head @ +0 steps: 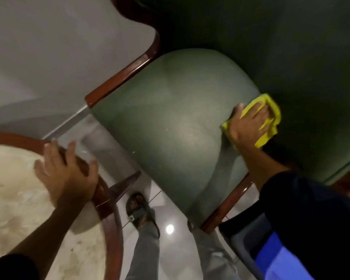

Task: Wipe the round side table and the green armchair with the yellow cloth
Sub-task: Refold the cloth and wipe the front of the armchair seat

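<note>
While the yellow cloth [271,110] sits bunched at the back of the green armchair [170,118] seat, against the backrest, I see the right hand [246,126] pressing it, fingers straight; left hand [67,170] rests, fingers splayed, on the round side table [114,235] rim.

My right hand [248,128] covers the middle of the crumpled yellow cloth [272,110]. The round side table with pale stone top and red-brown wooden rim [114,235] is cut off at 8 o'clock. The green upholstered armchair [170,122] runs out of view at 1 o'clock. My left hand [67,170] is blurred.
</note>
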Demonstrator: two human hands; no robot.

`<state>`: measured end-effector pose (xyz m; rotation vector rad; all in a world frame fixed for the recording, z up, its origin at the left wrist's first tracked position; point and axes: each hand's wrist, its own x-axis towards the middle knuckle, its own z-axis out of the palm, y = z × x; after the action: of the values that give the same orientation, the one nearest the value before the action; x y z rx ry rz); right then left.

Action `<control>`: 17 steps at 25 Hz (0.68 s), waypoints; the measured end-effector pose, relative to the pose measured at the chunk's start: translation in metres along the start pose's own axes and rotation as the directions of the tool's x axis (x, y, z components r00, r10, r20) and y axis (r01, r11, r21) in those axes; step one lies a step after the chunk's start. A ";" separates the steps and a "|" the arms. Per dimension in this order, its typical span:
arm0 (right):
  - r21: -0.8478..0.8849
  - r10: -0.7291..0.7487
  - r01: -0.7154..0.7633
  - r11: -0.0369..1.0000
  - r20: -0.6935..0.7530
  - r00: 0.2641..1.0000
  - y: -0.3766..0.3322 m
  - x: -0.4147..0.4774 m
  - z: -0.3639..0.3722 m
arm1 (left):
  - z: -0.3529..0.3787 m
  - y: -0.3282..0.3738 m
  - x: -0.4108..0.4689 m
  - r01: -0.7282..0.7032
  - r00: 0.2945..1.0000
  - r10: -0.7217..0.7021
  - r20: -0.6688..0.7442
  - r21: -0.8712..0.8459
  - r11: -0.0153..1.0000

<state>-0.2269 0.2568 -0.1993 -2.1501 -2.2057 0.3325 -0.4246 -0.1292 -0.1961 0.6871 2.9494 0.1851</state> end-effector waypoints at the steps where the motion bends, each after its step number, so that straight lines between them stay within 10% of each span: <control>1: 0.041 0.017 -0.018 0.999 0.021 1.000 -0.016 0.013 0.001 | -0.001 0.001 0.000 0.015 1.000 -0.015 -0.010 0.002 1.000; 6: -0.038 -0.472 0.477 0.878 0.101 0.876 -0.083 -0.089 0.021 | -0.004 0.000 0.001 0.007 1.000 -0.007 0.000 0.024 1.000; 12: -0.110 -0.897 0.945 0.308 0.297 0.327 -0.127 -0.175 0.047 | 0.001 -0.002 0.000 -0.003 1.000 0.004 -0.031 0.026 1.000; 15: -0.170 -0.879 0.973 -0.157 0.473 -0.060 -0.034 -0.207 0.042 | 0.001 -0.004 0.000 -0.005 1.000 0.006 -0.011 0.006 1.000; 17: -0.119 -0.826 0.954 -0.277 0.538 -0.172 0.044 -0.213 0.025 | -0.002 -0.002 -0.001 0.001 1.000 -0.001 0.017 -0.008 1.000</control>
<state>-0.1805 0.0428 -0.2070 0.4855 -3.4526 -0.1863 -0.4248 -0.1313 -0.1947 0.6832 2.9312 0.1894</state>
